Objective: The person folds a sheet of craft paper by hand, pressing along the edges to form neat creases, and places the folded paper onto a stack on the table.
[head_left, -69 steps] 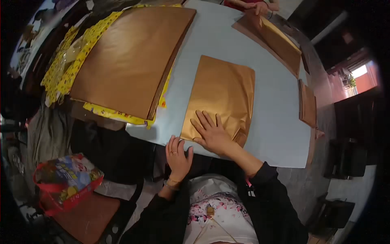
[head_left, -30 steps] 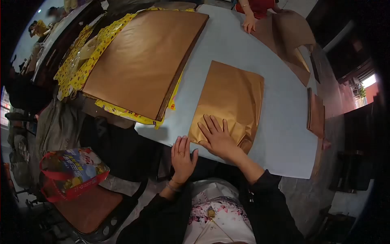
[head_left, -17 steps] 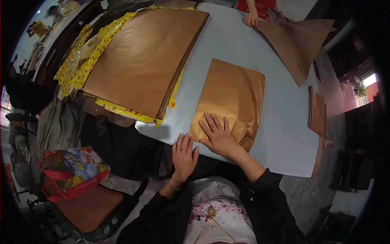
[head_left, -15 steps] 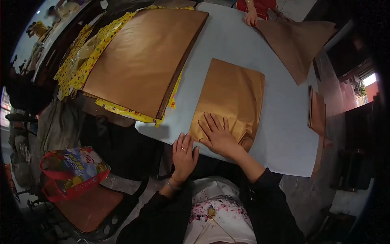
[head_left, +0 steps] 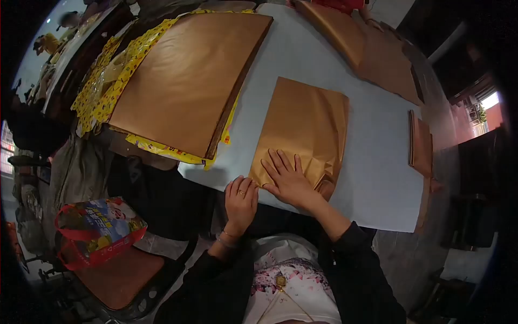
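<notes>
A folded sheet of brown paper (head_left: 310,116) lies on the pale table in front of me, creased and bulging at its near right corner. My right hand (head_left: 288,181) rests flat on its near part, fingers spread, holding nothing. At the paper's near left corner is my left hand (head_left: 241,201), with a ring on one finger. Its fingers are drawn together against the thumb and appear to pinch that corner; the exact contact is partly hidden.
A large stack of brown paper sheets (head_left: 189,81) lies on yellow printed wrapping (head_left: 102,92) at the left. Across the pale table (head_left: 372,178), another person's hand (head_left: 372,21) is by a half-folded brown sheet (head_left: 383,59). Folded brown paper (head_left: 421,141) sits at the right edge. A colourful bag (head_left: 102,227) stands on a chair (head_left: 121,275).
My left fingers have closed in at the paper's corner. My right hand stays almost still. Across the table, the other person's brown sheet has been laid down and partly folded over.
</notes>
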Demonstrator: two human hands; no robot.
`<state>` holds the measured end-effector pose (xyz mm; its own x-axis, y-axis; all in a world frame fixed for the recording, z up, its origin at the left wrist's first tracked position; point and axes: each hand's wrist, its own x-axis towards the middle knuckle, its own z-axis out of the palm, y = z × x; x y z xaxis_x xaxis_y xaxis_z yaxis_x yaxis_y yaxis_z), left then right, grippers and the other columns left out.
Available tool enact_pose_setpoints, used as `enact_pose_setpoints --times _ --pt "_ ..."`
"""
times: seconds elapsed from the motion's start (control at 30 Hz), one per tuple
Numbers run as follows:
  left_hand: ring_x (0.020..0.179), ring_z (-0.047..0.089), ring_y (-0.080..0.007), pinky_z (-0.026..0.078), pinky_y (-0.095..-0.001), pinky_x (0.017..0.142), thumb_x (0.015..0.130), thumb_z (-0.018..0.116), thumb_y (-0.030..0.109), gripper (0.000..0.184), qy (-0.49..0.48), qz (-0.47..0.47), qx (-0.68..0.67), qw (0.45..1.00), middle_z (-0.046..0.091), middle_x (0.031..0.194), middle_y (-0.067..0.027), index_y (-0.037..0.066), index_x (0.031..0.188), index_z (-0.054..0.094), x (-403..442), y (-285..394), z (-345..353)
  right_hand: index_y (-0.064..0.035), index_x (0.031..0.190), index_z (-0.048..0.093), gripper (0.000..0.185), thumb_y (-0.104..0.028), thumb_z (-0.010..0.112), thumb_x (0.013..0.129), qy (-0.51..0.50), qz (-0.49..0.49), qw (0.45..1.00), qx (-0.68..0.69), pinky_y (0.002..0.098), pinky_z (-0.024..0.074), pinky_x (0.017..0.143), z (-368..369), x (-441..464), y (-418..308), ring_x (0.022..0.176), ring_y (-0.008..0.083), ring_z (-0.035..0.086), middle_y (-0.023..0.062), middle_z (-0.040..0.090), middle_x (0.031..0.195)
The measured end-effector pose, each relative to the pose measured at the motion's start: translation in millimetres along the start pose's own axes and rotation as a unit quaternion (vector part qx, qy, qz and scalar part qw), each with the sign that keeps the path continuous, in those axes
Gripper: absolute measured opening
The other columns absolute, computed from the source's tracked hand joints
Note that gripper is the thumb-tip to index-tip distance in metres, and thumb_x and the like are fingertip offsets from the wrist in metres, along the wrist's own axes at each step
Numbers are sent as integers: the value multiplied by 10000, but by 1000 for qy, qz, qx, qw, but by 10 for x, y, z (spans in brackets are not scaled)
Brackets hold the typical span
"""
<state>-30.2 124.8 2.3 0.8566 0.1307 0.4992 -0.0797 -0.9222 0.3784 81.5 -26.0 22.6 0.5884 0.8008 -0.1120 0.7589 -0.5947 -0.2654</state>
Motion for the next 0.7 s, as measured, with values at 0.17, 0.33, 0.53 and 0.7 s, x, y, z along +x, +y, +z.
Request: enact_pose_setpoints --times 0.17,0.33,0.53,0.7 --pt "1082 540 -302 405 -439 939 818 640 95 201 -2 -3 -2 1000 588 1076 -85 37 1010 617 -4 -1 10 -140 1479 255 678 -509 425 935 11 -2 1000 -3 595 83 1109 23 -1 0 1440 319 91 136 110 1560" --pt "1054 553 -320 430 -437 911 800 656 75 179 10 2 -3 1000 605 1044 -96 30 972 635 29 11 -9 -127 1479 249 686 -503 429 934 16 -2 1000 -1 594 84 1109 45 3 6 1442 316 84 135 102 1563" --pt "1022 566 -332 460 -431 872 780 677 50 160 25 4 -15 1000 624 1012 -105 19 935 654 49 2 -12 -125 1476 259 677 -495 429 935 6 3 1000 -7 587 91 1110 -18 -3 -31 1438 320 109 142 139 1555" --pt "1019 565 -331 462 -430 862 769 679 45 165 24 5 -13 1000 625 1015 -105 15 929 653 32 -21 8 -116 1443 331 649 -439 506 908 76 -11 997 -18 579 149 1101 -139 -85 -168 1417 309 189 154 190 1536"
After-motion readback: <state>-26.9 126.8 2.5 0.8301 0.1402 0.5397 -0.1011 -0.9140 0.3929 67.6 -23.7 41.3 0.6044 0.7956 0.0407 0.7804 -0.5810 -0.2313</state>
